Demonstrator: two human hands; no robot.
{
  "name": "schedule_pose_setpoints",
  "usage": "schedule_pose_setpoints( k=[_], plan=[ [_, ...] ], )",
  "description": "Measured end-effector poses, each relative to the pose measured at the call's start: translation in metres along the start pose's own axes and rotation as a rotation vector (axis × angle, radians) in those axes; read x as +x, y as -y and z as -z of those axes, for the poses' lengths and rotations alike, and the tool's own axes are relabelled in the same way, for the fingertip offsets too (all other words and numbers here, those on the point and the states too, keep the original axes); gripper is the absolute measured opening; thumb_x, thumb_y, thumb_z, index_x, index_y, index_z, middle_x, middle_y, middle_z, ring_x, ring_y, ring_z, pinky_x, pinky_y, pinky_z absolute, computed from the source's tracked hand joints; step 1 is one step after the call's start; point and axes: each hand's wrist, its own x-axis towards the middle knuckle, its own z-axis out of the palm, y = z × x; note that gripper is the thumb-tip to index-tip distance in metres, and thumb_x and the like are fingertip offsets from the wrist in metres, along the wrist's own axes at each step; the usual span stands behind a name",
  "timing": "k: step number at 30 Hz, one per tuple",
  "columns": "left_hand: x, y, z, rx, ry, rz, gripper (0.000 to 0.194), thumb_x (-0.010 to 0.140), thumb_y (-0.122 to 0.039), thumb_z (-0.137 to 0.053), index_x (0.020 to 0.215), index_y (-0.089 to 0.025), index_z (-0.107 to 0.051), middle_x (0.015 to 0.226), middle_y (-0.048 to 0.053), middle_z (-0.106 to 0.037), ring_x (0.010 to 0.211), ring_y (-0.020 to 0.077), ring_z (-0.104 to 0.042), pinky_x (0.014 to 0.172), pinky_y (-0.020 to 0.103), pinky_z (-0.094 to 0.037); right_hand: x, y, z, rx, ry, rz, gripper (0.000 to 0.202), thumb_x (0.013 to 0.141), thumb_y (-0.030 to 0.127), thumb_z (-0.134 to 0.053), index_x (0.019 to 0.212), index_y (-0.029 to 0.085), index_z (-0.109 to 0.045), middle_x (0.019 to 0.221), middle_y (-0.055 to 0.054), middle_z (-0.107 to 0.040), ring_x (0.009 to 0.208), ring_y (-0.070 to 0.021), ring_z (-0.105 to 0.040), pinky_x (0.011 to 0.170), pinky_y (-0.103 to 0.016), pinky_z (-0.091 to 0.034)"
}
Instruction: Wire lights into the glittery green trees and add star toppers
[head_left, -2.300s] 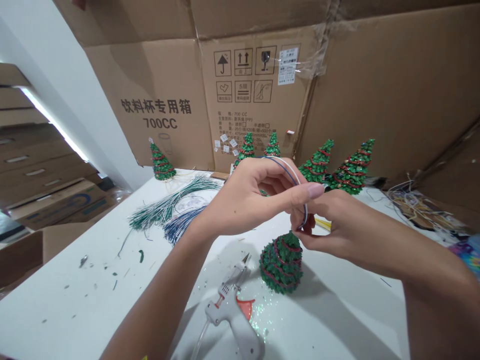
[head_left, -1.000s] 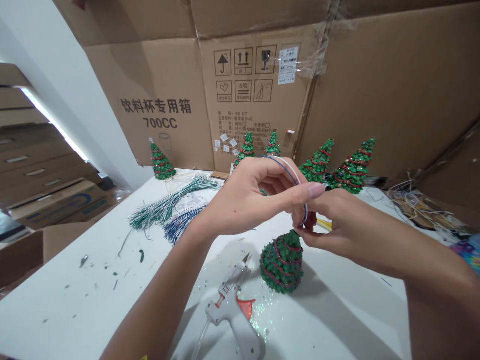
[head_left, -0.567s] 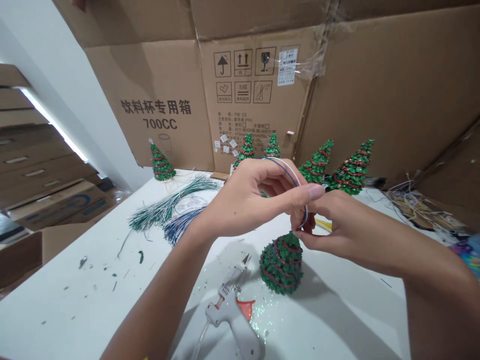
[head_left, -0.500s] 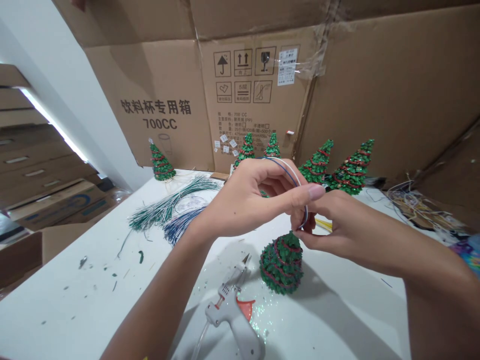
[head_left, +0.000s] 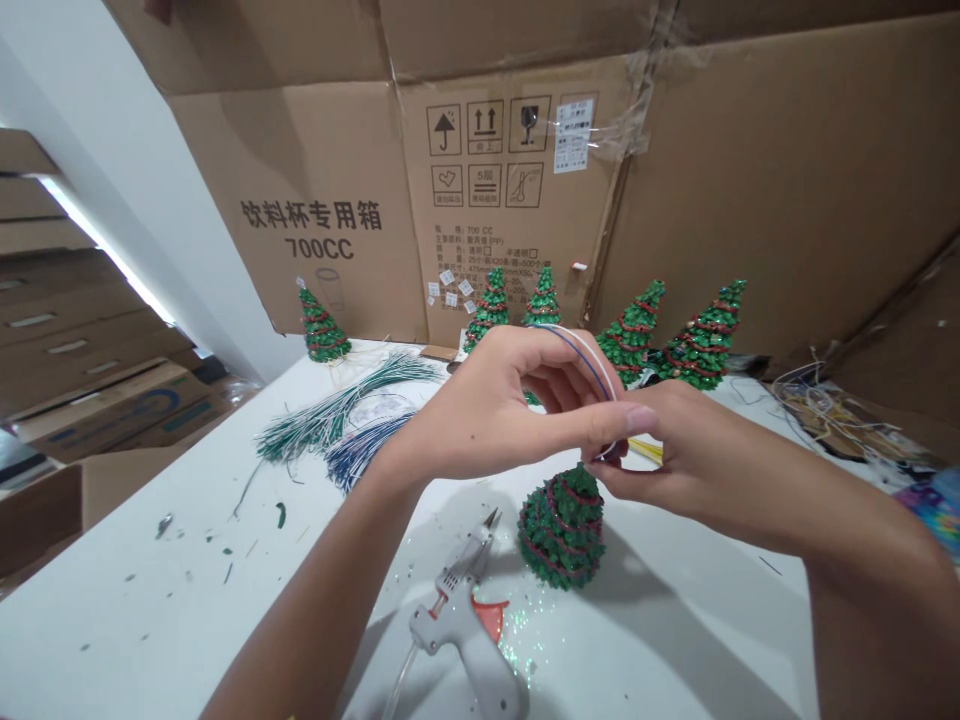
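My left hand (head_left: 540, 400) is curled, with a thin blue and white wire (head_left: 591, 360) looped over its fingers. Its thumb reaches across to my right hand (head_left: 645, 430), which pinches the lower end of the wire just above a small green Christmas tree (head_left: 562, 530). The tree stands on the table and has red garlands wound around it. Its tip is partly covered by my right fingertips; whether the wire touches it I cannot tell. A white glue gun (head_left: 461, 610) with a red trigger lies to the left of the tree.
On the left lie a bundle of green wires (head_left: 330, 405) and a bundle of blue wires (head_left: 364, 445). Several finished-looking trees (head_left: 701, 335) stand along the cardboard wall (head_left: 322, 150). Loose wire scraps (head_left: 832, 410) sit at the back right. Glitter is scattered near the glue gun.
My left hand has dipped slightly, and its thumb has moved a little to the right. Less of the wire loop shows below the thumb. The tree and glue gun stay put.
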Motion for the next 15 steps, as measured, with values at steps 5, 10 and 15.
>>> schedule_pose_setpoints(
  k=[5,10,15],
  plan=[
    [-0.0013,0.0019,0.0017,0.034,0.116,0.039,0.026,0.082,-0.031,-0.101,0.089,-0.015,-0.08,0.085,0.002,-0.078,0.076,0.0138,-0.074,0.073,0.025,-0.062,-0.0012,0.0003,-0.0002,0.031,0.014,-0.029,0.017,0.095,0.022,-0.063,0.081,0.025,-0.055,0.085,0.003,-0.059,0.077,-0.019,-0.047,0.066,-0.032,-0.033],
    [-0.0011,0.0041,0.0048,0.044,0.171,0.046,0.021,0.087,-0.027,-0.096,0.092,-0.015,-0.08,0.093,0.003,-0.079,0.079,0.014,-0.074,0.078,0.027,-0.064,-0.0015,0.0007,0.0018,0.081,0.018,-0.003,0.023,0.105,0.04,-0.064,0.086,0.026,-0.063,0.088,0.003,-0.064,0.082,-0.0196,-0.052,0.072,-0.032,-0.04],
    [-0.0014,0.0047,0.0053,0.069,0.173,0.043,0.018,0.089,-0.026,-0.094,0.09,-0.016,-0.079,0.093,0.003,-0.078,0.079,0.0143,-0.074,0.078,0.027,-0.064,-0.0011,-0.0032,0.0032,0.123,0.02,-0.031,0.024,0.106,0.045,-0.066,0.091,0.027,-0.068,0.092,0.003,-0.07,0.086,-0.0204,-0.058,0.075,-0.033,-0.044]
  ],
)
